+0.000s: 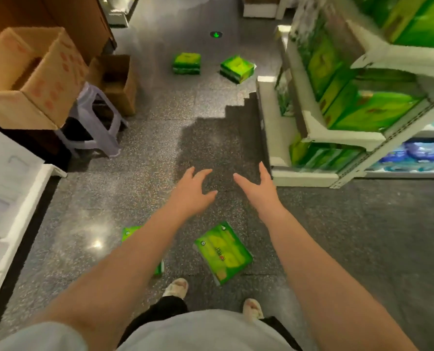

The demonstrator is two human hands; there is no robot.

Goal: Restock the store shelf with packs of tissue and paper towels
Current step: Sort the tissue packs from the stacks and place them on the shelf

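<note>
- The fingers of both hands are spread and released, grasping nothing; the left hand and right hand reach forward side by side above the floor of a store aisle.
- Just below the forearms, a green tissue pack lies flat on the floor near the person's feet; a second green pack is partly hidden under the left arm.
- Farther up the aisle, two more green packs, one and another, sit on the floor, well apart from the hands.
- To the right, the shelf already carries rows of green packs on several tiers, with blue packs lower down.
- Open cardboard boxes stand to the left, one beside a plastic stool.
- Restocking looks partly done: at least four packs remain on the floor to be collected and shelved.
</note>
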